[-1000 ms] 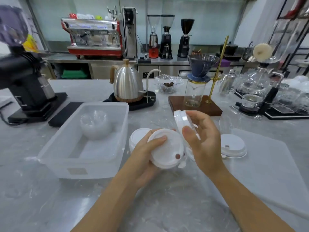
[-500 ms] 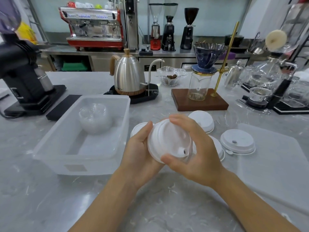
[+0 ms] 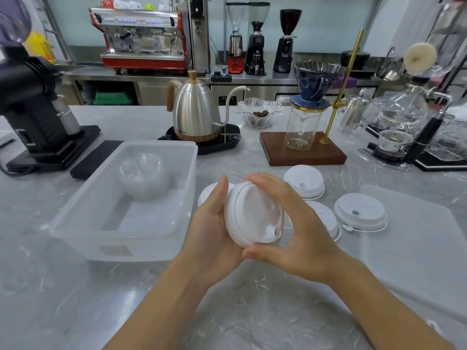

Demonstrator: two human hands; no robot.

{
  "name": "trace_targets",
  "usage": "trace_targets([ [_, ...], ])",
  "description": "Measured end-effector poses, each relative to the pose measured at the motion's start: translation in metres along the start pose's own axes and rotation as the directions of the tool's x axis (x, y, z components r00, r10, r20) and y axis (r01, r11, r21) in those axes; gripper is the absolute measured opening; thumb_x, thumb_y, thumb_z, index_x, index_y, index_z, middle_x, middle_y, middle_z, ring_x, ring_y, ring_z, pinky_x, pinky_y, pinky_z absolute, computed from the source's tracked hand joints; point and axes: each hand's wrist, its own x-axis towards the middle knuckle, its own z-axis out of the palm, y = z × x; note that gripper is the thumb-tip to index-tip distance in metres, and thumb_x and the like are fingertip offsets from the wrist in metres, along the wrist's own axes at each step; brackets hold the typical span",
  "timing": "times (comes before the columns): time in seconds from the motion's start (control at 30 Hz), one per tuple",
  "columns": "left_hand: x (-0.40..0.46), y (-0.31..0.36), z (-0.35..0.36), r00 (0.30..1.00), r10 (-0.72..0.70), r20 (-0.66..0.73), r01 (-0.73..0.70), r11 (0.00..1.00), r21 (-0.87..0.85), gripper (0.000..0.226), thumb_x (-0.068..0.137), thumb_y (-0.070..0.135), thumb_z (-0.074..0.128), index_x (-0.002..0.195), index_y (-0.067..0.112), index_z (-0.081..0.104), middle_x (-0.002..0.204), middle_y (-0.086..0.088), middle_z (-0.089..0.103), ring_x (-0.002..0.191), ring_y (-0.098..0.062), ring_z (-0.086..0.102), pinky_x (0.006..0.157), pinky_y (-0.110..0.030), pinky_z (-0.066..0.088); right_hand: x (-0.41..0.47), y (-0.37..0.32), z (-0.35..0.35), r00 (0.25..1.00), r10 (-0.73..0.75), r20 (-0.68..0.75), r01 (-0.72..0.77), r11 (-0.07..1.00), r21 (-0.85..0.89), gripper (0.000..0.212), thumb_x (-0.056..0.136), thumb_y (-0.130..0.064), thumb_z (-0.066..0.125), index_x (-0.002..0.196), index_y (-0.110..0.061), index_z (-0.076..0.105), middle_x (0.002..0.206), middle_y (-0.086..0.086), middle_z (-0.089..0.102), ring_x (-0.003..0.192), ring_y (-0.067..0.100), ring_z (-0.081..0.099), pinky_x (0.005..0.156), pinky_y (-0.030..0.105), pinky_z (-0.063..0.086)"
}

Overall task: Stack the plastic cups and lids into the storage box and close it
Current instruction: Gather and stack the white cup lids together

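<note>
Both hands hold a small stack of white lids [image 3: 254, 214] on edge above the counter. My left hand [image 3: 212, 223] cups its back and my right hand [image 3: 290, 228] wraps its front. The translucent storage box [image 3: 141, 245] stands open just left of my hands, with a stack of clear plastic cups [image 3: 144, 176] lying in its far end. More white lids lie flat on the counter: one [image 3: 304, 181] behind my right hand, one [image 3: 360, 212] further right, one [image 3: 326, 219] partly hidden by my right hand, one [image 3: 208, 192] behind my left hand.
A translucent box lid [image 3: 417, 243] lies flat at the right. Behind stand a steel kettle [image 3: 194, 111] on a black base, a pour-over stand [image 3: 307, 147] with a glass jar, a glass dish of beans [image 3: 260, 111], a black grinder [image 3: 32, 114] at left and glassware at right.
My right hand brought the lid it held upright onto the lid in my left hand. The two now sit nested and gripped by both hands.
</note>
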Motion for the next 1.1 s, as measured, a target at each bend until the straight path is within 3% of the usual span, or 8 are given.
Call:
trace_targets([
  [0.13, -0.002, 0.003, 0.004, 0.997, 0.003, 0.080, -0.003, 1.000, 0.002, 0.046, 0.090, 0.040, 0.064, 0.121, 0.005, 0.071, 0.109, -0.015, 0.072, 0.101, -0.030, 0.069, 0.089, -0.041, 0.056, -0.002, 0.001, -0.003, 0.996, 0.081, 0.041, -0.082, 0.996, 0.021, 0.092, 0.073, -0.035, 0.087, 0.149, -0.026, 0.036, 0.154, -0.010, 0.042, 0.147, 0.006, 0.034, 0.115, 0.016, 0.029],
  [0.2, -0.003, 0.005, 0.004, 0.990, 0.004, 0.139, -0.002, 1.000, -0.019, 0.040, 0.087, 0.031, 0.067, 0.118, 0.006, 0.072, 0.111, -0.015, 0.070, 0.103, -0.029, 0.067, 0.090, -0.041, 0.054, -0.003, 0.000, -0.005, 0.991, 0.129, 0.044, -0.132, 0.989, 0.064, 0.089, 0.073, -0.039, 0.086, 0.149, -0.029, 0.039, 0.153, -0.012, 0.044, 0.146, 0.010, 0.038, 0.116, 0.026, 0.036],
  [0.3, -0.004, 0.008, 0.004, 0.974, 0.006, 0.228, -0.011, 1.000, 0.018, 0.049, 0.085, 0.024, 0.079, 0.128, 0.006, 0.068, 0.121, -0.017, 0.067, 0.110, -0.031, 0.065, 0.096, -0.043, 0.052, -0.003, -0.001, -0.009, 0.982, 0.186, 0.021, -0.187, 0.972, 0.145, 0.087, 0.071, -0.049, 0.084, 0.147, -0.035, 0.043, 0.151, -0.012, 0.047, 0.142, 0.017, 0.044, 0.114, 0.046, 0.041],
  [0.4, -0.003, 0.007, 0.002, 0.972, 0.021, 0.236, -0.060, 0.985, 0.161, 0.060, 0.080, 0.039, 0.086, 0.132, 0.012, 0.070, 0.126, -0.016, 0.070, 0.114, -0.030, 0.068, 0.099, -0.046, 0.056, -0.002, -0.003, -0.015, 0.980, 0.197, 0.008, -0.195, 0.962, 0.193, 0.086, 0.070, -0.058, 0.081, 0.145, -0.037, 0.045, 0.148, -0.010, 0.051, 0.140, 0.019, 0.047, 0.111, 0.050, 0.043],
  [0.6, -0.004, 0.001, 0.006, 0.985, 0.062, 0.159, -0.121, 0.911, 0.395, 0.110, 0.058, 0.074, 0.083, 0.140, 0.007, 0.056, 0.126, -0.020, 0.069, 0.111, -0.036, 0.071, 0.096, -0.049, 0.060, -0.002, -0.006, -0.019, 0.979, 0.197, 0.051, -0.203, 0.961, 0.186, 0.094, 0.063, -0.063, 0.082, 0.146, -0.043, 0.043, 0.149, -0.013, 0.049, 0.141, 0.018, 0.045, 0.113, 0.043, 0.041],
  [0.73, -0.004, -0.004, 0.006, 0.986, 0.093, 0.137, -0.145, 0.886, 0.441, 0.096, 0.052, 0.082, 0.079, 0.126, 0.022, 0.070, 0.126, -0.017, 0.070, 0.127, -0.052, 0.058, 0.106, -0.067, 0.047, -0.004, -0.004, -0.020, 0.977, 0.192, 0.092, -0.204, 0.969, 0.141, 0.099, 0.058, -0.055, 0.088, 0.145, -0.046, 0.042, 0.148, -0.016, 0.049, 0.142, 0.014, 0.044, 0.115, 0.038, 0.039],
  [1.0, -0.004, -0.008, 0.010, 0.990, 0.135, 0.032, -0.129, 0.804, 0.581, 0.118, 0.042, 0.086, 0.080, 0.130, 0.010, 0.064, 0.129, -0.021, 0.070, 0.119, -0.043, 0.068, 0.099, -0.057, 0.058, -0.004, -0.005, -0.022, 0.969, 0.213, 0.122, -0.229, 0.963, 0.141, 0.090, 0.059, -0.043, 0.092, 0.137, -0.038, 0.048, 0.134, -0.014, 0.058, 0.129, 0.015, 0.055, 0.105, 0.029, 0.048],
  [1.1, -0.003, -0.009, 0.009, 0.992, 0.127, 0.019, -0.112, 0.785, 0.610, 0.101, 0.056, 0.072, 0.086, 0.130, 0.007, 0.065, 0.125, -0.022, 0.071, 0.114, -0.037, 0.072, 0.095, -0.048, 0.061, -0.005, -0.005, -0.022, 0.966, 0.240, 0.094, -0.253, 0.954, 0.162, 0.085, 0.059, -0.041, 0.090, 0.135, -0.034, 0.052, 0.128, -0.012, 0.062, 0.127, 0.016, 0.058, 0.102, 0.027, 0.049],
])
